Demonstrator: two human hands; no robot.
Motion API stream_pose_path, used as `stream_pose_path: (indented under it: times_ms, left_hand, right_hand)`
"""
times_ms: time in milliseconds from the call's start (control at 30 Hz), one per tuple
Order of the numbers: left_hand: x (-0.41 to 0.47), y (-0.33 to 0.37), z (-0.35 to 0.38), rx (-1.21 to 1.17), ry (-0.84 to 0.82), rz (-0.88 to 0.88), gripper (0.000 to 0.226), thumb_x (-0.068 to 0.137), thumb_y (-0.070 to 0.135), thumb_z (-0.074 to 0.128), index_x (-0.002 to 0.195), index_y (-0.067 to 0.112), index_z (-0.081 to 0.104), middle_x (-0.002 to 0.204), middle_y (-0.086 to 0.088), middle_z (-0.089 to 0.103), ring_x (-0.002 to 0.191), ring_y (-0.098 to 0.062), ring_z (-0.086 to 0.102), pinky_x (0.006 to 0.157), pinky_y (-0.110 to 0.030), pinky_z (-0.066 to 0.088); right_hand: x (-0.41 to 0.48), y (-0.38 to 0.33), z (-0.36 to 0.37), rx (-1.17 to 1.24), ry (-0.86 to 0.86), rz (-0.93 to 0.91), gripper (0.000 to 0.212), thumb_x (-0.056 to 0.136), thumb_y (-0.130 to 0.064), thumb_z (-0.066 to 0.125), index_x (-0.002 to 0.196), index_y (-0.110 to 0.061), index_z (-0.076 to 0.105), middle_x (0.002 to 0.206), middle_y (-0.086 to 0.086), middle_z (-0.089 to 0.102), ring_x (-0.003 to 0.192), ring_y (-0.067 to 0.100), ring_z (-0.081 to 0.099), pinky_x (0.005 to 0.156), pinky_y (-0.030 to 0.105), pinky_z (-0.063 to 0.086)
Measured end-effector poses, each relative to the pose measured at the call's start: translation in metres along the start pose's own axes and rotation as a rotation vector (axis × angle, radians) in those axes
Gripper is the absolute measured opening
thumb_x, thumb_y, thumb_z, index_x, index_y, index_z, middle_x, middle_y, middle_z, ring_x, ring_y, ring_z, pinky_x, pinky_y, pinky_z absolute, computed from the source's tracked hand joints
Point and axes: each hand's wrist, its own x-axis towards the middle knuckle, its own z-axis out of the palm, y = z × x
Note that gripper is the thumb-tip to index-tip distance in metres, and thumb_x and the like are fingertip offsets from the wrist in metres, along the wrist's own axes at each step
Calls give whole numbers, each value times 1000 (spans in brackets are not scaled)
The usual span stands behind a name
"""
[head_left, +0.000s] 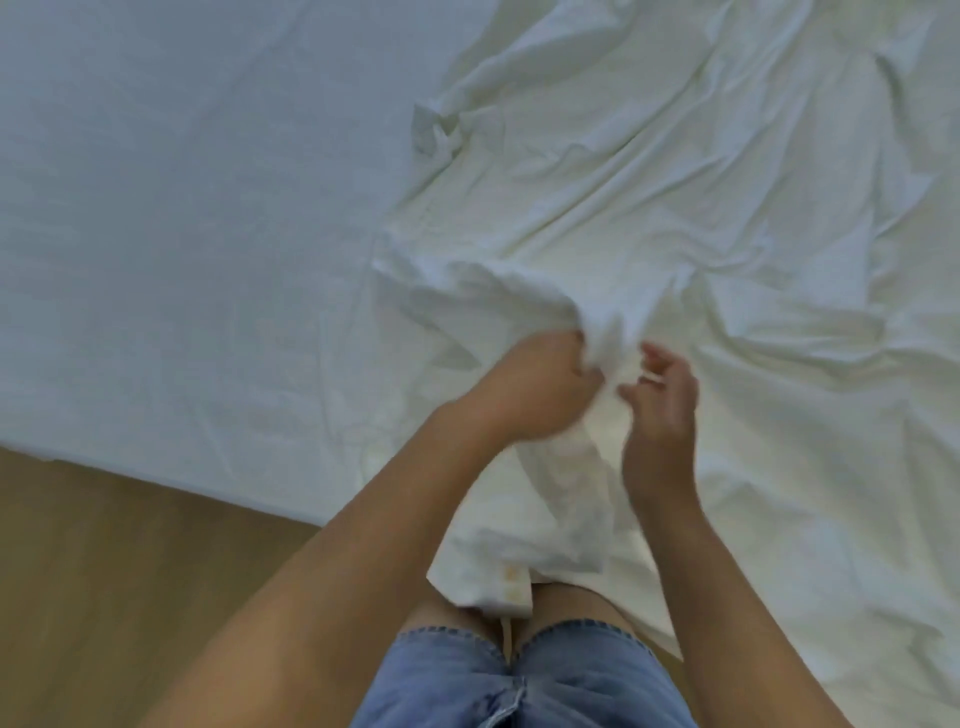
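My left hand grips a bunch of the white sheet, likely to lift it off the mattress. My right hand hovers beside it, fingers loose, empty.

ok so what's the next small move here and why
Probably close the right hand on the crumpled sheet beside the left hand: the left already has a grip on its bunched edge, while the right looks open just next to it.

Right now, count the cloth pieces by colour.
Pale blue: 1, the flat bed sheet
Cream: 1, the crumpled sheet, held by the left hand
Denim blue: 1, the shorts
Total: 3
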Motion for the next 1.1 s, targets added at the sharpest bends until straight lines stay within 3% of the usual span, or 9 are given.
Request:
stream_pose_path:
  times_ms: [100, 233, 367, 500, 667, 767, 933, 1033, 1100]
  left_hand:
    - [-26, 16, 16, 425, -257, 229, 17, 91, 18, 47, 94, 11, 62, 85, -5, 61, 71, -18, 50, 63, -25, 34]
    - [-46, -3, 23, 260, -321, 155, 25, 86, 18, 54, 67, 14, 39, 58, 6, 40, 50, -10, 37, 46, -17, 30]
    - [-41, -20, 10, -529, -174, -169, 21, 78, 46, 68, 81, 25, 65, 77, 6, 66, 72, -14, 62, 64, -19, 45]
    - [-13, -26, 4, -1048, 68, -442, 48, 89, 49, 49, 127, 21, 52, 114, -3, 62, 98, -21, 61, 81, -33, 50]
    - [12, -10, -6, -1001, 170, -438, 36, 89, 49, 53, 109, 20, 60, 94, 2, 68, 84, -15, 66, 67, -26, 52]
    - [25, 6, -8, -803, 275, -447, 13, 89, 11, 50, 77, 11, 55, 67, -3, 53, 58, -16, 48, 47, -18, 38]
    - [0, 37, 3, -161, -21, 90, 28, 92, 5, 45, 70, 14, 60, 71, 5, 54, 68, -9, 50, 56, -15, 37]
    - [-23, 37, 18, 65, -223, 172, 36, 92, 17, 51, 57, 21, 46, 57, 12, 45, 51, 2, 43, 53, -18, 31]
    - [-31, 32, 22, -111, -160, 85, 6, 87, 33, 60, 85, 27, 58, 78, 12, 57, 68, 10, 51, 64, -18, 40]
  right_hand:
    - [28, -23, -16, -25, -272, 32, 48, 64, -52, 65, 107, -35, 53, 99, -17, 53, 81, -16, 56, 64, 3, 42]
    - [46, -27, -7, -685, -508, 9, 19, 86, -14, 57, 85, 4, 63, 73, 7, 56, 69, 17, 51, 60, 26, 36]
    - [39, -32, 2, 90, -165, 159, 18, 94, -14, 51, 78, -9, 57, 70, 3, 59, 65, 15, 54, 63, 30, 45]
    - [25, -29, 2, 463, -358, 285, 15, 96, -12, 50, 83, -13, 56, 69, -2, 68, 64, 12, 64, 60, 27, 54]
    - [18, -22, -12, 370, -525, 276, 21, 96, -10, 48, 77, -15, 55, 68, -7, 65, 63, 6, 62, 57, 21, 50]
    - [21, -18, -17, 154, -515, 233, 19, 93, -9, 50, 75, -15, 57, 74, -5, 64, 70, 10, 61, 62, 22, 49]
    - [49, -28, -35, 403, -412, 380, 47, 77, -47, 66, 111, -16, 61, 94, 0, 69, 82, 16, 67, 67, 29, 53]
    - [54, -31, -38, 166, -391, 327, 22, 81, -7, 62, 104, -8, 63, 87, 9, 68, 75, 23, 66, 64, 29, 50]
    - [56, -32, -38, 322, -152, 333, 22, 79, 9, 43, 84, -7, 58, 70, 10, 55, 58, 21, 57, 54, 26, 45]
